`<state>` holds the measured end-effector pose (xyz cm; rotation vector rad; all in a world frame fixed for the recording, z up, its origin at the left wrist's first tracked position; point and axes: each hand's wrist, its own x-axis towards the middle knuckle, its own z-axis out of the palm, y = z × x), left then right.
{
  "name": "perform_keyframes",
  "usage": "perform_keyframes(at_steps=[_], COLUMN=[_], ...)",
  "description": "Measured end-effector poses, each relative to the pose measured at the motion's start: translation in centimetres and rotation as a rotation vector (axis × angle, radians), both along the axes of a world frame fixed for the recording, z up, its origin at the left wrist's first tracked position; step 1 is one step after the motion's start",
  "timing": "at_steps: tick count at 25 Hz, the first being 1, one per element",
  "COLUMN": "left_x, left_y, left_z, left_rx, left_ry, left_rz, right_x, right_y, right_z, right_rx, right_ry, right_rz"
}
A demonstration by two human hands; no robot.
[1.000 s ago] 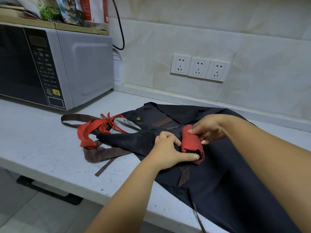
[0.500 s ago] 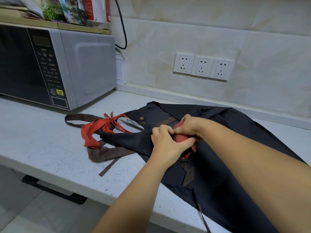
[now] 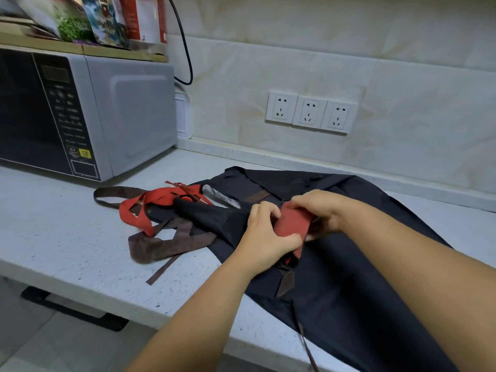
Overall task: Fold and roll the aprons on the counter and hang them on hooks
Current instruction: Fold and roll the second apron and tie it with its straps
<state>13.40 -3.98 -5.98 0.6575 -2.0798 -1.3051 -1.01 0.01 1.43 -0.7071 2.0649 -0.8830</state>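
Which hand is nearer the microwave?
Left. The left hand grips the red roll on the side toward the microwave; the right hand holds the roll's far side, further away.

- Red apron (image 3: 291,224): a small roll of red cloth (one flap trails from its near end), gripped between the left hand (image 3: 264,237) and the right hand (image 3: 319,210), over the dark apron.
- Red straps (image 3: 150,200): tangled to the left of the roll.
- Dark apron (image 3: 349,277): near-black, spread across the white counter (image 3: 67,237), its near edge hanging over the front.
- Brown straps (image 3: 171,244): crumpled at its left side.
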Motion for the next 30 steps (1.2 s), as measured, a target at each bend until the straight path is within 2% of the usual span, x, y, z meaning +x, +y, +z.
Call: perform_keyframes(at_steps=[4,7,9,12,14,17,18,20,22,24,26,30], left_x=[-0.3,-1.0,-1.3,-1.4,-1.7,-2.3,-2.5,-2.7,-3.1,-3.4,-3.7,-4.7], left_y=[1.3,3.5,5.1,6.7,6.9,6.6,6.2,5.2,4.3,3.5,2.9,0.6], left_z=[0.7,1.7,1.7,0.3,0.2,0.7,0.7,0.8,0.8,0.8,0.9,0.7], left_rx=[-0.112,-0.296,-0.325,-0.403,-0.407,-0.257,-0.201,-0.144,-0.163,-0.234,-0.272,-0.236], left_ry=[0.017,-0.097,-0.179,-0.261,-0.264,-0.276,-0.284,-0.305,-0.333,-0.380,-0.414,-0.468], left_rz=[-0.117,-0.155,-0.174,-0.126,-0.072,-0.039,-0.023,0.019,0.031,0.041,0.039,0.004], right_x=[-1.6,-2.4,-2.1,-1.8,-1.8,-2.4,-2.4,-2.1,-2.1,-2.3,-2.3,-3.2], right_y=[4.2,7.6,9.4,11.1,11.2,10.3,9.6,7.6,5.0,2.7,1.1,-2.4], right_z=[0.3,0.7,0.7,-0.6,-1.4,-1.6,-1.4,-0.5,0.0,0.4,0.0,-1.9], right_rx=[0.044,0.049,0.071,0.152,0.217,0.317,0.252,0.067,0.039,0.138,0.278,0.440], right_ry=[-0.007,-0.034,-0.045,0.053,0.229,0.797,0.938,1.049,0.989,0.904,0.901,0.835], right_rz=[-0.086,-0.172,-0.182,-0.166,-0.124,0.043,0.073,0.171,0.286,0.332,0.375,0.373])
